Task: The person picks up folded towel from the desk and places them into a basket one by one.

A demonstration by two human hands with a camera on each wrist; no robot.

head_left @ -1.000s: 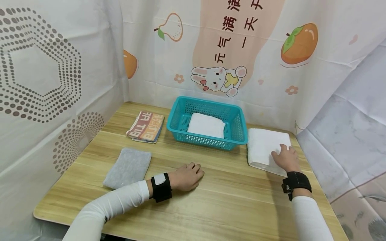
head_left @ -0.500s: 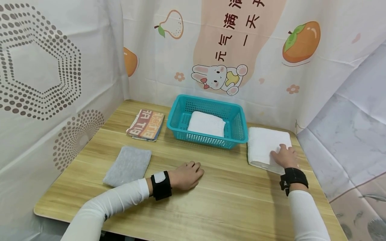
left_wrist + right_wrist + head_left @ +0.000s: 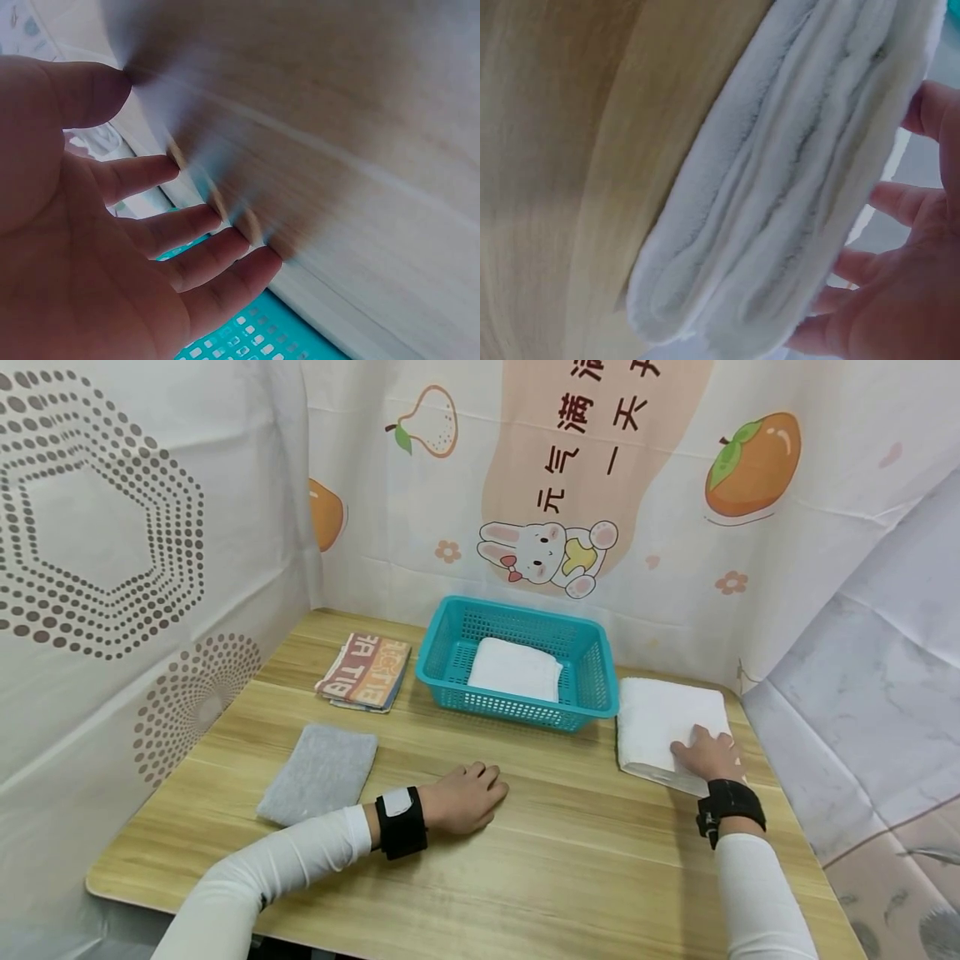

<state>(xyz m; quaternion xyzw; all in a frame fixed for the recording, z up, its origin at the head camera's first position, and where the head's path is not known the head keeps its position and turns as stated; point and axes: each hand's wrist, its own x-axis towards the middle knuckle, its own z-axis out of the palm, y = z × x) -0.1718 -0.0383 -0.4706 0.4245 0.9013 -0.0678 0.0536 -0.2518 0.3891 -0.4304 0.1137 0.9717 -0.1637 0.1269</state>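
Toward the right end of the pale wood-grain tabletop (image 3: 570, 868), we have a thick folded white terry towel (image 3: 652, 714) lying flat, just right of a teal rectangular perforated plastic basket (image 3: 498, 704); can't tell if they touch. We mark the right hand (image 3: 708, 753) at its near right part, fingers spread and loosely bent over the top face, not wrapped round it: no hold taken that we can see. Left hand (image 3: 465, 799) rests fingertips on the wood, relaxed, holding nothing. Change over the last second: next to none. Both hands sit about where they were, towel not lifted, so we'd judge this a pause at contact. Also logged: smaller folded white cloth (image 3: 515, 668) inside the basket, soft grey folded cloth (image 3: 321, 772) by the left forearm, orange-and-red lettered folded cloth (image 3: 365, 670) left of the basket.
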